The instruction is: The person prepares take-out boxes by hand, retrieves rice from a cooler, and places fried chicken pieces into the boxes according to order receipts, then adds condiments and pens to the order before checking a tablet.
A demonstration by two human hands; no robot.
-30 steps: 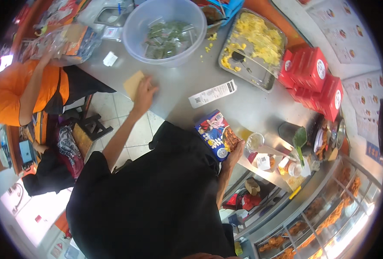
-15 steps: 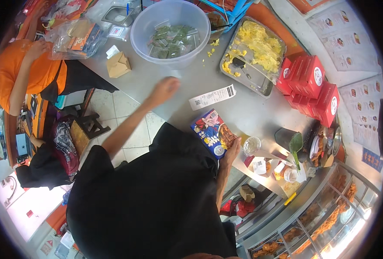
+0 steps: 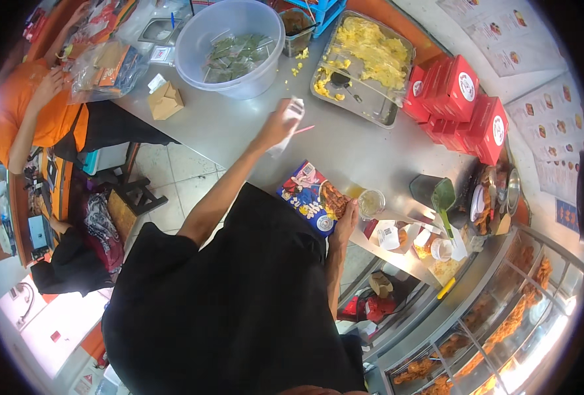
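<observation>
My left hand [image 3: 277,129] is closed on a white paper slip [image 3: 294,113], which bends upward in its grip above the steel table. A thin pinkish-red stick [image 3: 304,129] shows just right of that hand; whether the hand touches it I cannot tell. At the table's near edge, my right hand [image 3: 348,222] grips the right end of a blue printed food box [image 3: 307,199] with a picture of brown food on it. A clear plastic cup [image 3: 371,203] stands right beside the right fingers.
A translucent tub [image 3: 188,56] of green-filled packets and a steel tray [image 3: 377,115] of yellow food stand at the back. Red boxes [image 3: 460,85] are stacked on the right. A green scoop [image 3: 444,197] rests above food trays. A person in orange [image 3: 41,118] is at the left.
The paper slip lay flat on the table and is now lifted in my left hand, which came right. The pinkish stick has come into sight. My right hand keeps the blue box.
</observation>
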